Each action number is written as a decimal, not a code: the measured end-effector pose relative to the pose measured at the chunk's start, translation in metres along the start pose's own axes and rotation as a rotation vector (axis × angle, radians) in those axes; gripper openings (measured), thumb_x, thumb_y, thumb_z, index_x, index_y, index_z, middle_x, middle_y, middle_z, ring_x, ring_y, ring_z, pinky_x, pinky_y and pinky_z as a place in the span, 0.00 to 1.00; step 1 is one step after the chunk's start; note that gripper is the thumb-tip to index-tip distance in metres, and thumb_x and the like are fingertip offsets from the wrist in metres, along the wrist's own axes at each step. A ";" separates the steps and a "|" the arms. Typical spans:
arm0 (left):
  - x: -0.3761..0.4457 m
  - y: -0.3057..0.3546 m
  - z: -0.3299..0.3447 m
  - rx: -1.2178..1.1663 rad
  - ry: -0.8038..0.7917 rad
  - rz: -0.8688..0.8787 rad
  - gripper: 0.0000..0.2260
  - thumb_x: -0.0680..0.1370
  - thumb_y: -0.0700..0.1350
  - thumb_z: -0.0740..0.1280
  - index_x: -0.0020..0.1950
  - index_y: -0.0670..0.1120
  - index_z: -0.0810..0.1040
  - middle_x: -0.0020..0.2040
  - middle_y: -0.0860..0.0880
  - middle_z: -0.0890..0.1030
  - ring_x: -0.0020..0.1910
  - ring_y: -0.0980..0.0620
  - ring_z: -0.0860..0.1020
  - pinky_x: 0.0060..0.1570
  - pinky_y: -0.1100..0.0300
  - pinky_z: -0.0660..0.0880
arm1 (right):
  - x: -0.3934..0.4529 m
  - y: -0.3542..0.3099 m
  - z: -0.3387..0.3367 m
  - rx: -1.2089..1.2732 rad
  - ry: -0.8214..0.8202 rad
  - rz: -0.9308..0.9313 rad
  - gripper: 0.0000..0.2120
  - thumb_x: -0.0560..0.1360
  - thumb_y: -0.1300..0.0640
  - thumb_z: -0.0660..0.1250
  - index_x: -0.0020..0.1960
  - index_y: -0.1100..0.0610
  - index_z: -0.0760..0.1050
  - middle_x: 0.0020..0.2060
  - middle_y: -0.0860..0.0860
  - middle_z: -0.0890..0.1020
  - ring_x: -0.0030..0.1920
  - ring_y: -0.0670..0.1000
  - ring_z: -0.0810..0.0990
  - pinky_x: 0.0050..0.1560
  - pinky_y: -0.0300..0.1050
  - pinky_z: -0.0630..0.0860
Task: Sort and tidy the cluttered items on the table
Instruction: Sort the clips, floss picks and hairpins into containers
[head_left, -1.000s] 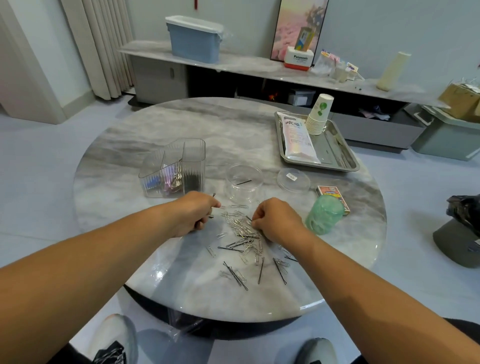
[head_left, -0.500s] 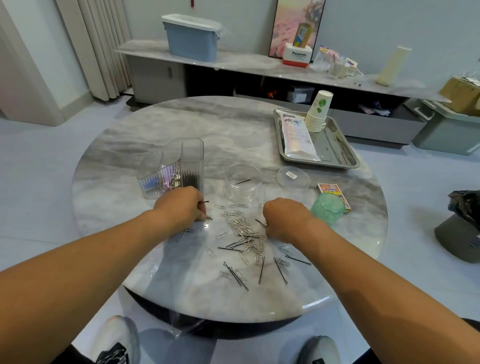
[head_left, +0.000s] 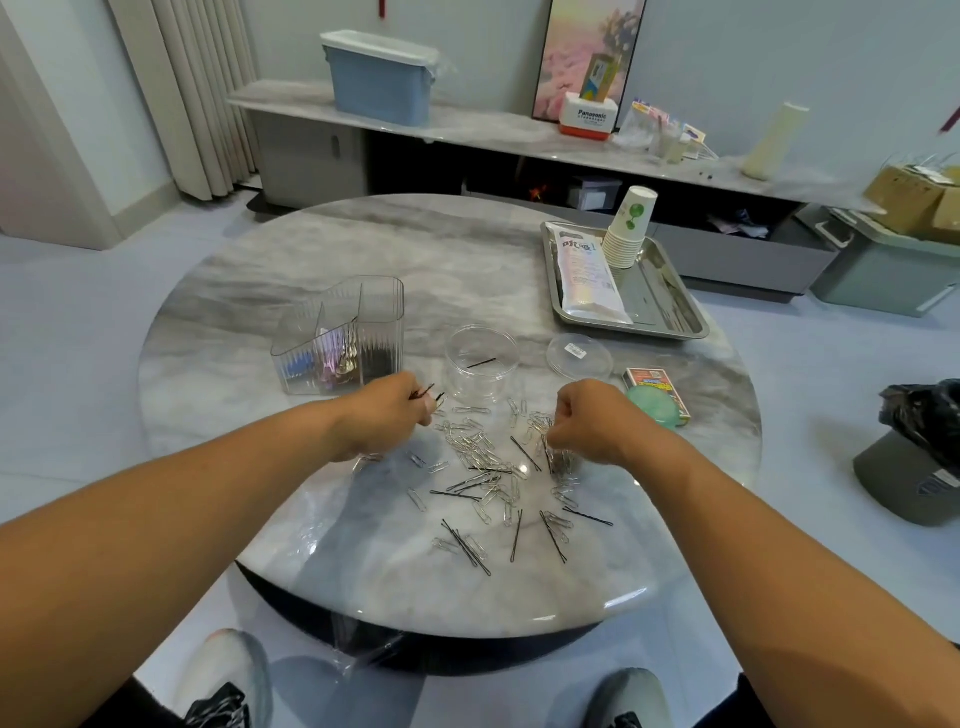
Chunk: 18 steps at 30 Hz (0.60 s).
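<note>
While both forearms reach over the round bench (head_left: 260, 332), the inventory stands thus.

Left hand (head_left: 382, 415): fingers curled, pinching several black pins (head_left: 427, 391) whose ends stick out past the fingertips, pointing up and away. Wrist low, knuckles up.

Right hand (head_left: 589, 423): curled into a loose fist, fingertips down at the near edge of the heap; whether it pinches anything I cannot tell.

Clips (head_left: 480, 452): silver, heaped between the two hands and scattered toward the person.

Loose pins (head_left: 517, 535): black, lying among the clips, nearer the person than either hand, long axes mostly running away from the person.

Organizer (head_left: 343, 338): clear, divided, just beyond the left hand; dark pins seem to stand in its right compartment.

Jar (head_left: 482, 364): clear, round, beyond and between the hands, one pin inside.

Judgement: the left hand is nearer the organizer, so the held pins probably go there, a short move forward, ends tipped downward.
</note>
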<state>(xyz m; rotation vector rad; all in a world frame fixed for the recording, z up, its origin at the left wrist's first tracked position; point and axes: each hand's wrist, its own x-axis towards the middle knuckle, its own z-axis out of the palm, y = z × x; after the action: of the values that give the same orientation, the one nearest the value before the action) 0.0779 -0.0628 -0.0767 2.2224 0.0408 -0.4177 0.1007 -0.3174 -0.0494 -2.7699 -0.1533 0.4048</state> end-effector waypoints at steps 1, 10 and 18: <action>-0.001 0.002 0.002 -0.070 -0.009 -0.028 0.10 0.85 0.45 0.59 0.47 0.43 0.73 0.44 0.49 0.80 0.32 0.54 0.68 0.32 0.60 0.65 | 0.001 0.003 0.001 0.005 0.008 0.011 0.10 0.72 0.64 0.72 0.37 0.55 0.73 0.38 0.53 0.81 0.38 0.52 0.77 0.31 0.40 0.69; -0.003 0.010 0.001 -0.587 -0.089 -0.139 0.08 0.84 0.36 0.61 0.61 0.40 0.77 0.47 0.44 0.84 0.25 0.57 0.59 0.22 0.66 0.58 | 0.005 0.015 0.000 0.372 -0.026 0.131 0.06 0.73 0.61 0.77 0.48 0.61 0.84 0.38 0.57 0.86 0.31 0.48 0.80 0.31 0.38 0.78; 0.000 0.015 0.011 -0.768 -0.166 -0.246 0.05 0.84 0.37 0.57 0.55 0.42 0.72 0.33 0.49 0.72 0.26 0.57 0.60 0.21 0.66 0.56 | 0.009 0.015 -0.007 0.429 -0.041 0.157 0.02 0.78 0.63 0.72 0.47 0.60 0.83 0.42 0.57 0.87 0.33 0.46 0.81 0.25 0.35 0.71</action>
<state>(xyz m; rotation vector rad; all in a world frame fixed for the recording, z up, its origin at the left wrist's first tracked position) 0.0780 -0.0805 -0.0717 1.4248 0.3321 -0.5994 0.1119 -0.3326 -0.0502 -2.3578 0.1297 0.4719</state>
